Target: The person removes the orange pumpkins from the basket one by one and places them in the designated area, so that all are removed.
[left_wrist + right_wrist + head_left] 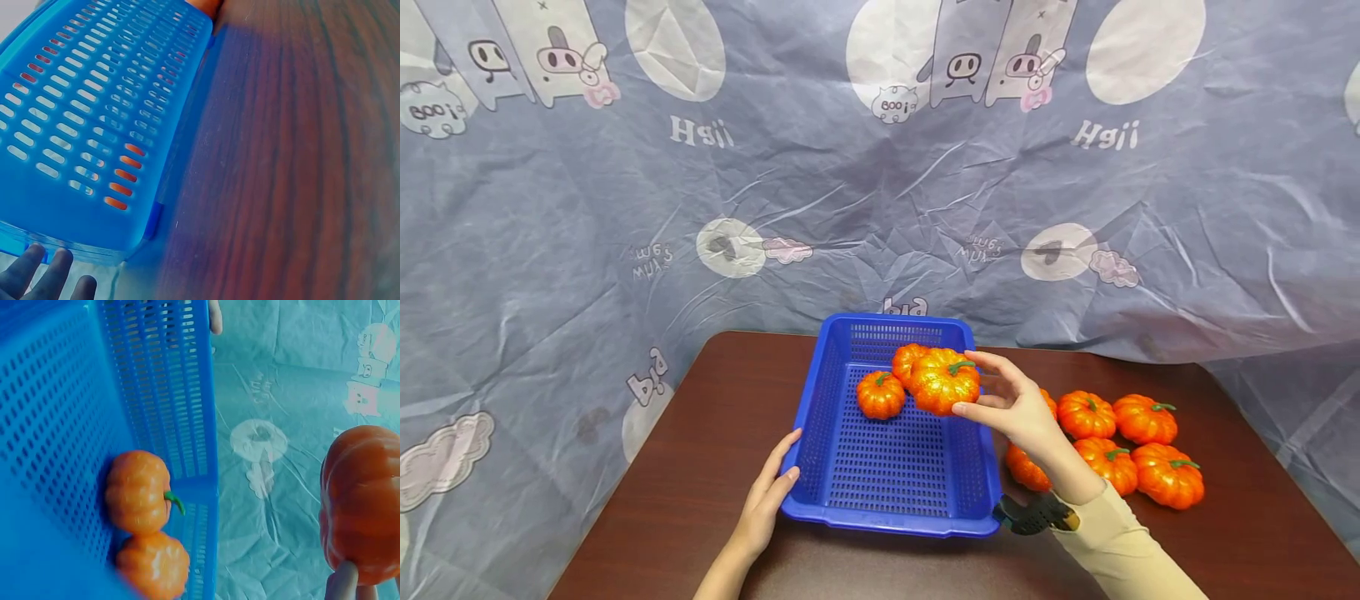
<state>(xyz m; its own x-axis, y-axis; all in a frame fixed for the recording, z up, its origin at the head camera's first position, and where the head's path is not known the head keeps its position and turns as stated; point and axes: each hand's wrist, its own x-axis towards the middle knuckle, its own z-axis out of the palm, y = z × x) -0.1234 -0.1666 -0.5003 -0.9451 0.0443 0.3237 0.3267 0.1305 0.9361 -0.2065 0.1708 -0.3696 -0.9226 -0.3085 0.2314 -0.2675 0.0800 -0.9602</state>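
My right hand [1017, 406] grips an orange toy pumpkin [944, 382] with a green stem, thumb and fingers on its right side, over the right part of a blue perforated basket [891, 518]. In the right wrist view the held pumpkin [365, 503] is at the right, fingertips below it. Two more pumpkins lie inside the basket: one pumpkin [880, 396] in full view, another pumpkin [907, 360] partly hidden behind the held one. My left hand [765, 500] touches the basket's left rim with fingers extended; its fingertips [57, 265] show beside the basket [75, 215] in the left wrist view.
Several pumpkins [1167, 476] sit on the brown table [700, 442] to the right of the basket, some partly behind my right forearm. A grey printed cloth [880, 192] hangs behind the table. A black wrist strap [1033, 514] is near the basket's front right corner.
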